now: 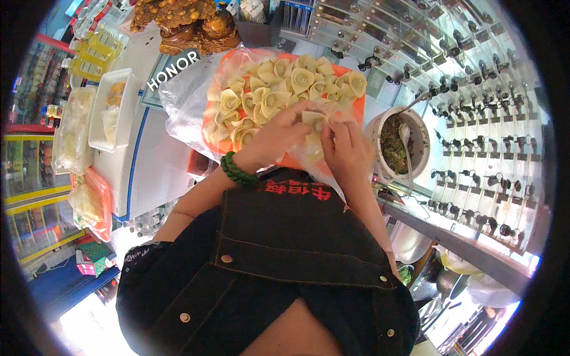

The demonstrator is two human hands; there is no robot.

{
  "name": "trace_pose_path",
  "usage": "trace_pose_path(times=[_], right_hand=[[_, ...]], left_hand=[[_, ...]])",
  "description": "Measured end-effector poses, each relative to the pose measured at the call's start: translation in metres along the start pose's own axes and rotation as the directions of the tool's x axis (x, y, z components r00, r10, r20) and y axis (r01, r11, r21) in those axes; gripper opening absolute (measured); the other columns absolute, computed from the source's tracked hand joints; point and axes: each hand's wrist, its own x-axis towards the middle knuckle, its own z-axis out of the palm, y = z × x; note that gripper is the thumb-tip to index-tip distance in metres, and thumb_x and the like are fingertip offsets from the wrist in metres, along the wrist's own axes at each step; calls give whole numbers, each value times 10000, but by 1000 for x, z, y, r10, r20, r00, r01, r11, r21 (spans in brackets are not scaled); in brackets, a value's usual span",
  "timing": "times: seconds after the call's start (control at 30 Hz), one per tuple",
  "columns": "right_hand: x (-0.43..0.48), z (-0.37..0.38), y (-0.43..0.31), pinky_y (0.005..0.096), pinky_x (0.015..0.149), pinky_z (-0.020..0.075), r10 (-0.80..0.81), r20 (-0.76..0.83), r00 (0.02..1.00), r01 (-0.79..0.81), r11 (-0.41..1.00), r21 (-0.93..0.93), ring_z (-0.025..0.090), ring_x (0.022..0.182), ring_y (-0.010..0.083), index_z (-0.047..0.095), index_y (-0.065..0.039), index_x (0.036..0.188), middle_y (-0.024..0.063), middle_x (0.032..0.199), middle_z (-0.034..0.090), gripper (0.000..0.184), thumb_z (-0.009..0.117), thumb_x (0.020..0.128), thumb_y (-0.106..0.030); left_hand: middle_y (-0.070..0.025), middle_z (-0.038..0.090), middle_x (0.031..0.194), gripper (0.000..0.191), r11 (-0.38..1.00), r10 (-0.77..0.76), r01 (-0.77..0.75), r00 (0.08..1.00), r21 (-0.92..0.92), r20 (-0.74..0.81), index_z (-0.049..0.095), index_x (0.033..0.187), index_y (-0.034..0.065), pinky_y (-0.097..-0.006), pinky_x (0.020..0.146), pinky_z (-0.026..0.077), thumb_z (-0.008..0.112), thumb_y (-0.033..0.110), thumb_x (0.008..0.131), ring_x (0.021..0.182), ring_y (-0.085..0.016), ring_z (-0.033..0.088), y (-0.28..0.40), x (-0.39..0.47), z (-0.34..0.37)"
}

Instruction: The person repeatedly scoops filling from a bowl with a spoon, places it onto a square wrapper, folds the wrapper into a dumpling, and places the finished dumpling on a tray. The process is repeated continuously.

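Folded wontons [267, 95] crowd an orange tray [360, 107] lined with clear plastic film. Over the tray's near right part, my left hand [278, 133], with a green braided bracelet at its wrist, holds a wonton wrapper [314, 119] by its left side. The fingers of my right hand [347, 142] pinch the same wrapper from the right. Plastic film hangs below both hands. Just right of my right hand stands a white tub [424, 129] of dark green chopped filling [394, 144], with a metal spoon [406, 138] resting in it.
A white plastic container [129, 111] and a bagged stack of pale wrappers [75, 129] lie at the left, near oil bottles [95, 53]. A carved golden-brown ornament [196, 26] stands behind the tray. Clear display racks [481, 111] rise at the right, beyond the tub.
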Motion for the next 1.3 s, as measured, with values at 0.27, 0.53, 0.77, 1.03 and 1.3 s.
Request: trace_pose_path(times=[0.27, 0.53, 0.77, 1.03, 1.3], right_hand=[[-9, -16, 13, 337, 635, 521, 395, 220, 892, -449, 828, 335, 656, 720, 278, 668, -34, 1132, 116, 889, 687, 231, 671, 922, -130], [-61, -94, 73, 423, 757, 519, 393, -80, 916, -384, 806, -450, 629, 846, 305, 662, -48, 1115, 139, 990, 657, 241, 683, 883, -110], [-87, -103, 83, 496, 756, 539, 798, 107, 594, -714, 583, -387, 657, 916, 408, 570, -50, 1243, 192, 1133, 580, 332, 587, 927, -151], [-50, -94, 100, 456, 686, 522, 619, -49, 784, -590, 717, -371, 656, 814, 350, 663, -86, 920, 119, 850, 656, 115, 598, 925, -179], [-58, -89, 65, 471, 678, 542, 586, 189, 788, -526, 801, -286, 669, 790, 353, 576, -48, 825, 141, 830, 651, 44, 549, 834, -81]], left_hand=[[-170, 602, 1132, 313, 626, 483, -85, 822, 775, -300, 576, 1228, 19, -404, 906, 498, 565, 103, 927, 1037, -301, 604, -7, 16, -40], [-159, 590, 1022, 198, 388, 209, -639, 763, 665, 612, 596, 1040, 33, -449, 893, 485, 584, 109, 857, 1027, -347, 593, -15, 14, 26], [-106, 564, 922, 65, 36, 132, -710, 701, 703, 701, 601, 847, 53, -381, 798, 483, 586, 88, 795, 921, -271, 576, -32, 28, 23], [-100, 590, 959, 41, 251, 168, -776, 624, 579, 763, 585, 800, 38, -404, 805, 483, 591, 78, 794, 927, -276, 580, -31, 58, 14], [-118, 631, 1245, 239, 823, -67, 253, 932, -508, 355, 588, 1137, 22, -408, 1034, 461, 538, 183, 968, 1176, -266, 595, -15, 66, -11]])
